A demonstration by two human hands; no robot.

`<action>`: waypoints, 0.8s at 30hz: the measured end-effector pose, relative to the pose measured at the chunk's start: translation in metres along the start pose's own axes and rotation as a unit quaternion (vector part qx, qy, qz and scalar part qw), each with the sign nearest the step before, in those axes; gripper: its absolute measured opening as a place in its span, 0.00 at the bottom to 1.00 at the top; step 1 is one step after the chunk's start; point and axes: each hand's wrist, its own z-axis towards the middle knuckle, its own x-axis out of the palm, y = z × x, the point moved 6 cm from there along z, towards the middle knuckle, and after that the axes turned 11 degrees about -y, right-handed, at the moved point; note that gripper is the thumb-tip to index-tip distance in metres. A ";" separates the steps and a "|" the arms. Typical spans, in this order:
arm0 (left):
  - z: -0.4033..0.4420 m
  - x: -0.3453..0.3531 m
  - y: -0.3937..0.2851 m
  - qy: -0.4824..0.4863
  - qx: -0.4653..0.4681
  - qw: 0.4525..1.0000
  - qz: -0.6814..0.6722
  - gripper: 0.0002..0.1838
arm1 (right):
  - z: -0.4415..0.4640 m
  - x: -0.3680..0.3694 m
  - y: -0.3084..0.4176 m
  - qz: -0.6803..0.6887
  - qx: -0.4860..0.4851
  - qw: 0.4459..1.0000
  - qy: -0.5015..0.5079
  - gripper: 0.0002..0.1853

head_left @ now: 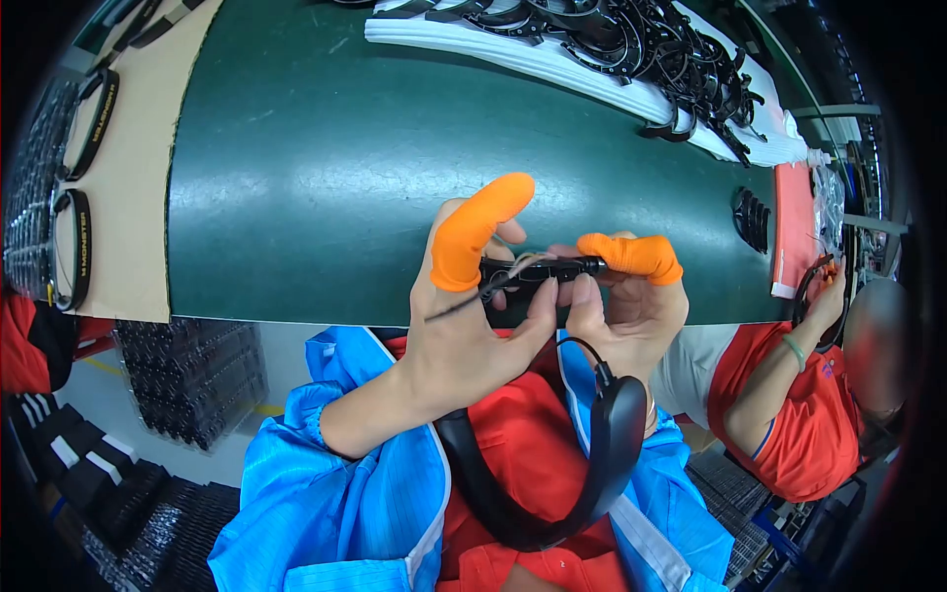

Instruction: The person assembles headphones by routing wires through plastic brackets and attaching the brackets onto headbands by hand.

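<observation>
My left hand (449,321) and my right hand (631,311) meet over the near edge of the green table (306,187). Both are closed on a narrow black plastic headphone part (538,272), pinched between thumbs and fingers. Orange finger cots cover one finger of my left hand (478,229) and one of my right hand (636,257). A thin dark wire (456,310) with a paler stretch crosses the part and sticks out over my left hand. Fingers hide much of the part's underside.
Many black curved parts (631,44) lie heaped on white foam sheets (493,47) at the back. Finished-looking headbands (74,247) rest on cardboard (133,197) at left. A small black stack (752,219) stands at right, near a co-worker in red (789,424).
</observation>
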 end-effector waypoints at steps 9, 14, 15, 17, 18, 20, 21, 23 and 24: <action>0.003 -0.001 -0.001 0.012 -0.006 1.000 -0.011 0.37 | 0.005 -0.001 0.002 0.035 0.052 0.997 0.045 0.13; 0.003 0.001 -0.001 0.020 -0.001 1.000 -0.023 0.37 | 0.003 -0.003 0.002 0.018 0.048 0.998 0.033 0.13; 0.003 0.001 -0.001 0.012 0.002 1.000 -0.027 0.37 | 0.002 -0.004 0.002 0.002 0.033 0.999 0.029 0.13; 0.003 0.002 -0.001 0.016 -0.003 0.999 -0.031 0.37 | 0.001 -0.004 0.001 -0.006 0.022 0.999 0.023 0.12; 0.003 0.002 0.000 0.021 -0.007 0.999 -0.035 0.38 | 0.001 -0.004 0.001 -0.014 0.011 1.000 0.017 0.12; 0.003 0.002 0.000 0.023 -0.009 0.999 -0.031 0.37 | 0.000 -0.004 0.000 -0.007 0.042 0.999 0.009 0.12; 0.003 0.002 -0.001 0.024 -0.010 0.999 -0.027 0.37 | -0.001 -0.005 -0.002 0.001 0.072 0.997 0.000 0.12; 0.003 0.001 -0.001 0.024 -0.014 0.999 -0.028 0.37 | -0.001 -0.005 -0.003 0.010 0.097 0.995 -0.001 0.11; 0.003 0.000 -0.001 0.023 -0.018 0.999 -0.030 0.37 | -0.001 -0.005 -0.004 0.019 0.123 0.992 -0.003 0.11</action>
